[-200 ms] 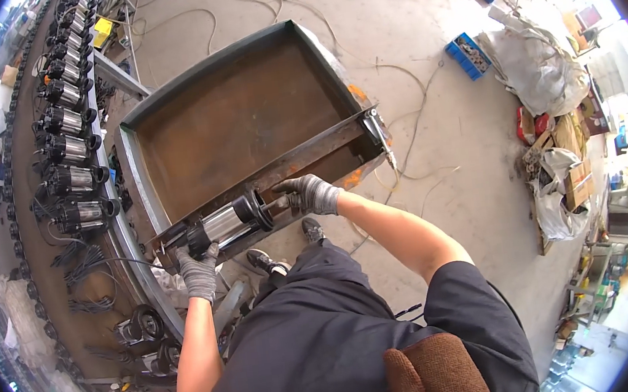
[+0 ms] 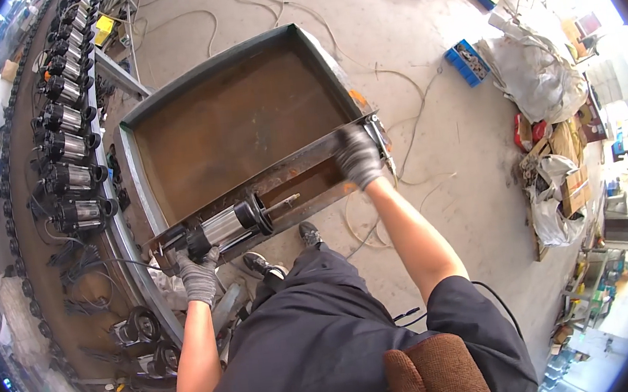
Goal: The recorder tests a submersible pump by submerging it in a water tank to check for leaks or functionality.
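Observation:
A pump [image 2: 223, 228] with a shiny steel body and black ends lies across two dark metal rails at the near side of a large rusty tray [image 2: 146, 184]. From its right end a thin metal shaft [image 2: 283, 204] sticks out. My left hand [image 2: 198, 275], in a grey glove, is closed on the pump's left black end, where a cable runs off. My right hand [image 2: 358, 157], also gloved, is over the right end of the rails, beside a small metal fitting [image 2: 379, 134]. Motion blurs its fingers, so their grip is unclear.
Along the conveyor [image 2: 109, 252] on the left stands a row of similar pumps [image 2: 76, 178]. Hoses [image 2: 423, 100] trail over the floor. To the right are a blue crate [image 2: 467, 63] of parts and white sacks [image 2: 539, 77]. My shoes are just below the tray.
My right hand has left the shaft end of the pump and moved right and away from me to the rails' far right end. My left hand remains at the pump's left end.

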The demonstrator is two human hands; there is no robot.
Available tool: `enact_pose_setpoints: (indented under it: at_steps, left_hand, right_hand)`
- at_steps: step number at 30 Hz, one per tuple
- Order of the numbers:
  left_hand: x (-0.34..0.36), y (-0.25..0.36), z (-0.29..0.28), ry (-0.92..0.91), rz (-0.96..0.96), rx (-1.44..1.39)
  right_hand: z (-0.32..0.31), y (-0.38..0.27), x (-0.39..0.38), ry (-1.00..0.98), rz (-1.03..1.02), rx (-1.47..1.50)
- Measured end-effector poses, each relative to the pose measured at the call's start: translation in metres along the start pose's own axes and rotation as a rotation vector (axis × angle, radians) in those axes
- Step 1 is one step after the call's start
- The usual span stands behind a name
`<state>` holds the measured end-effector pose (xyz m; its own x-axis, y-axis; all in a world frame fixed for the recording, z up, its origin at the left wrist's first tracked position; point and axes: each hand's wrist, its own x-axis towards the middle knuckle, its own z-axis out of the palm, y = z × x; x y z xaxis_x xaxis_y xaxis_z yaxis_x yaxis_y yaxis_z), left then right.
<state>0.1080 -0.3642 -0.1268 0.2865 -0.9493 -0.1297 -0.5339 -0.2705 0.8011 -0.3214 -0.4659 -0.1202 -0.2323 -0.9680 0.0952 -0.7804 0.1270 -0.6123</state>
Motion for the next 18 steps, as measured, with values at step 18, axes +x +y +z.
enact_pose_setpoints:
  at_steps: [18]
  left_hand:
    - [-0.002, 0.005, 0.002, -0.062, -0.055, -0.301]
  right_hand:
    - [-0.005, 0.068, 0.043, -0.045, 0.525, 0.428]
